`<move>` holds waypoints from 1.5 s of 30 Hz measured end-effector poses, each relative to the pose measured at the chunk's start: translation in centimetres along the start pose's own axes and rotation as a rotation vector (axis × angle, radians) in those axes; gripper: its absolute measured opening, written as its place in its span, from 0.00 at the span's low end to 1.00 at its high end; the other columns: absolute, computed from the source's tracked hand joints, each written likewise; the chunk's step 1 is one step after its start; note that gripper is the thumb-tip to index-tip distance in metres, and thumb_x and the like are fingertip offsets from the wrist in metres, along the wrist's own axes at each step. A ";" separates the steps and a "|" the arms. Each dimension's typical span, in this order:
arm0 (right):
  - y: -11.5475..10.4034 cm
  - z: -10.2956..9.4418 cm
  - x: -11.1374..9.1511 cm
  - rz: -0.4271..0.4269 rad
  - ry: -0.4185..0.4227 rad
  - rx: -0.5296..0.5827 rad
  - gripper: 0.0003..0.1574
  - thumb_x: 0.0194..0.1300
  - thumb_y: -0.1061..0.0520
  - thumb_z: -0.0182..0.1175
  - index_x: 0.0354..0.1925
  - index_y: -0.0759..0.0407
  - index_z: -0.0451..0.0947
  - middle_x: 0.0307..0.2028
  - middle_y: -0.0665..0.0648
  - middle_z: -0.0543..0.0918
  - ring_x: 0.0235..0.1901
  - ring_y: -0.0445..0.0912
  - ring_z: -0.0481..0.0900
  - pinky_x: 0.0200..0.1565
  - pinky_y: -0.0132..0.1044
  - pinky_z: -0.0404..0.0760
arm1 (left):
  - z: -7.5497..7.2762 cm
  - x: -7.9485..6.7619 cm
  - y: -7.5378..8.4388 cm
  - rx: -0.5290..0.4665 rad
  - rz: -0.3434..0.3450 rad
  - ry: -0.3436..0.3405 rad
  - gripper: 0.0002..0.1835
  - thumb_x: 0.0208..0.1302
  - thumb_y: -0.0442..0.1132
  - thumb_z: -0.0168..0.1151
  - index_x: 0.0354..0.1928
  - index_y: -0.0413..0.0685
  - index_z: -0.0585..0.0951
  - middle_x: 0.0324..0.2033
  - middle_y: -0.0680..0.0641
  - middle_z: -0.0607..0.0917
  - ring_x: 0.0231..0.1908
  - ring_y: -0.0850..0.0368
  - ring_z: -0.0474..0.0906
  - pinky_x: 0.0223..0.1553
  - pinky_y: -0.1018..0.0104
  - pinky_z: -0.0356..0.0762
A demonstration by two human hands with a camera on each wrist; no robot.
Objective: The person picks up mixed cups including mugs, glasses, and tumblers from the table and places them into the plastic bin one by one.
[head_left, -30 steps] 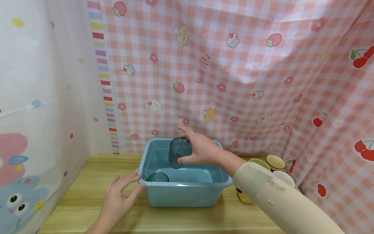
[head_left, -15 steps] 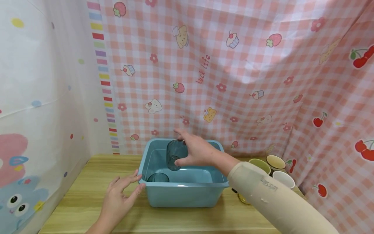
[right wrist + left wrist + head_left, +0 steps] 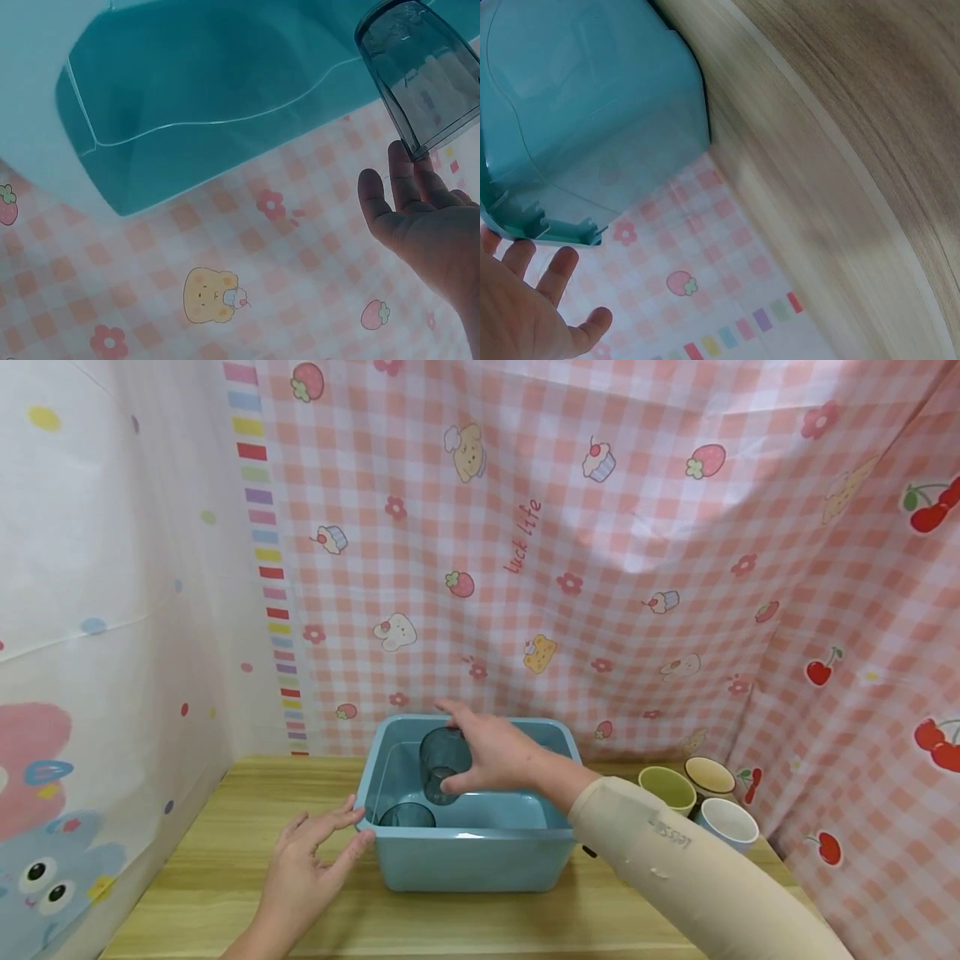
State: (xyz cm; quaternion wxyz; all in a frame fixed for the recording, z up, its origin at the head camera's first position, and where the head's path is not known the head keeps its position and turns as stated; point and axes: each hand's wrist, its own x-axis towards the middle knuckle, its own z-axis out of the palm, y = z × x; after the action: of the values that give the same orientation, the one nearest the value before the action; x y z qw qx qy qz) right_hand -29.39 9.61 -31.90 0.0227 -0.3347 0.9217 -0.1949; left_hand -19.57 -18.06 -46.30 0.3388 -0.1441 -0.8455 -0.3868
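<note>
A blue plastic basin [image 3: 480, 860] stands on the wooden table. My right hand [image 3: 498, 756] grips a dark tinted drinking glass [image 3: 442, 756] by its upper part, thumb in front and fingers behind. The glass is tilted and partly down inside the basin, overlapping the far wall in the head view. In the right wrist view the fingertips lie at the rim of the glass [image 3: 424, 82]. A second tinted glass [image 3: 407, 816] is in the basin's front left corner, its lower part hidden by the front wall. My left hand [image 3: 303, 860], fingers extended, touches the basin's left rim [image 3: 547, 232].
To the right stand a green cup [image 3: 667, 787], a cream cup [image 3: 709, 775] with a dark rim and a white cup [image 3: 729, 822]. A small black piece [image 3: 589, 852] shows beside the right sleeve [image 3: 675, 860]. A checked cloth [image 3: 525, 568] hangs close behind the basin.
My right hand has moved left and down with the glass, deeper into the basin. The sleeve shifted left, uncovering more of the cups and hiding a yellow object. The left hand stays put.
</note>
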 end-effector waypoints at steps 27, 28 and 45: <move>-0.6 2.3 1.3 0.038 -0.072 -0.061 0.69 0.64 0.42 0.78 0.87 0.46 0.45 0.74 0.55 0.77 0.68 0.56 0.80 0.64 0.52 0.84 | 0.0 0.0 0.1 0.002 0.002 -0.005 0.18 0.58 0.37 0.82 0.50 0.44 0.91 0.55 0.44 0.92 0.51 0.36 0.90 0.64 0.19 0.67; -0.6 2.4 1.4 0.040 -0.074 -0.064 0.69 0.64 0.42 0.78 0.87 0.46 0.45 0.74 0.55 0.77 0.68 0.56 0.80 0.64 0.52 0.84 | 0.0 0.0 0.1 0.004 0.001 -0.006 0.18 0.58 0.37 0.82 0.50 0.44 0.91 0.55 0.44 0.92 0.51 0.36 0.90 0.65 0.19 0.67; -0.7 3.3 1.9 0.036 -0.088 -0.093 0.66 0.65 0.43 0.77 0.86 0.43 0.47 0.75 0.56 0.76 0.73 0.56 0.75 0.70 0.55 0.80 | -0.1 0.0 0.0 -0.009 -0.004 -0.009 0.18 0.58 0.37 0.82 0.50 0.44 0.91 0.55 0.44 0.92 0.51 0.36 0.90 0.64 0.18 0.67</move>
State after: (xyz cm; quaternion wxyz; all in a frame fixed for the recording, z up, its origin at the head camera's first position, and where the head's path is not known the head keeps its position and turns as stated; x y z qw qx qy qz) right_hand -29.86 6.82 -34.50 0.0512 -0.3270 0.9337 -0.1367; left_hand -19.54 -18.07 -46.22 0.3335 -0.1455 -0.8455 -0.3908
